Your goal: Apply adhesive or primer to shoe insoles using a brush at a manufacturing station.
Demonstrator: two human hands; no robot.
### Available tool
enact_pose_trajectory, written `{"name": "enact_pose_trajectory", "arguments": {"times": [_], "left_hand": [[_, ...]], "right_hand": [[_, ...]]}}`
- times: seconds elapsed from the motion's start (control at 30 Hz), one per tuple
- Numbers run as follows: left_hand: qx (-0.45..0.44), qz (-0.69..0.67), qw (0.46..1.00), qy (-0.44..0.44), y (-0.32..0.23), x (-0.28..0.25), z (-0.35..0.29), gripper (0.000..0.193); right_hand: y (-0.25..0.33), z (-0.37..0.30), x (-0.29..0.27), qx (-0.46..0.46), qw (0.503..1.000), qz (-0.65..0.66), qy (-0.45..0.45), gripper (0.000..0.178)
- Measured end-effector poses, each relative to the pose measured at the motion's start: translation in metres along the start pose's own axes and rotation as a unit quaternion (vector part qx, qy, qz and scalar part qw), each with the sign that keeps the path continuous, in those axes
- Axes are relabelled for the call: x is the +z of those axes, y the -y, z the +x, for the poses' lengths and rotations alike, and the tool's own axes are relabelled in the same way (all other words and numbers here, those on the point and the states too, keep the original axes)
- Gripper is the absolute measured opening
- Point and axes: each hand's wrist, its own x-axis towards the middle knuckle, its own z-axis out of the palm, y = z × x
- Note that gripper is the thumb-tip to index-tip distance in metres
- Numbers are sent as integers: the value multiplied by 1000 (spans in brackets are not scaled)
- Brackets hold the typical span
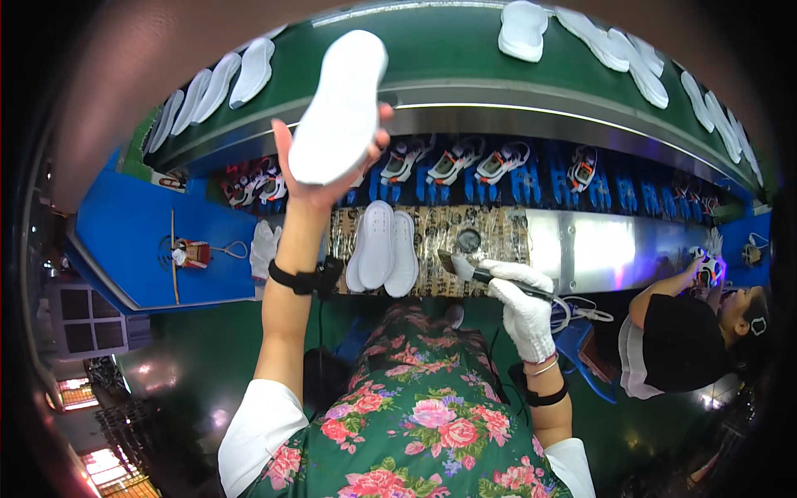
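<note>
My bare left hand (312,192) is raised at the bench's far edge, its fingers wrapped round a white shoe sole (342,108). The sole is tilted upward, its broad face in view. In a white knit glove, my right hand (523,311) grips a brush (460,266) by its dark handle, bristles pointing left over the bench. Several more white soles (378,245) lie overlapping on the bench between my arms. A small round dark pot (469,241) sits just beyond the brush tip.
A green conveyor (448,62) carrying more soles runs across the back. Below it, a rack holds several shoes (502,162). The bench has a patterned cover (432,220) and bare metal at right. A co-worker (681,340) handles a shoe at right. A blue table (124,232) stands left.
</note>
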Motion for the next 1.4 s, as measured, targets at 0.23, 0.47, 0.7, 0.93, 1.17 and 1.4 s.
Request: {"name": "enact_pose_trajectory", "arguments": {"times": [0.23, 0.47, 0.7, 0.93, 1.17, 1.4], "left_hand": [[167, -224, 947, -159, -90, -51, 50, 116], [248, 235, 873, -348, -74, -48, 0, 62], [104, 736, 530, -409, -121, -71, 48, 123], [252, 860, 300, -328, -123, -90, 60, 93], [164, 845, 506, -53, 75, -13, 174, 76], [95, 850, 508, -97, 98, -56, 252, 34]], "right_hand": [[-43, 14, 8, -1, 1000, -12, 6, 19], [-50, -1, -4, 54, 997, 9, -44, 20], [-59, -4, -15, 65, 995, 32, -66, 22], [-58, -14, -20, 41, 996, 53, -66, 20], [-56, -30, -34, -4, 990, 75, -119, 20], [-54, -38, -35, -10, 986, 91, -139, 20]]}}
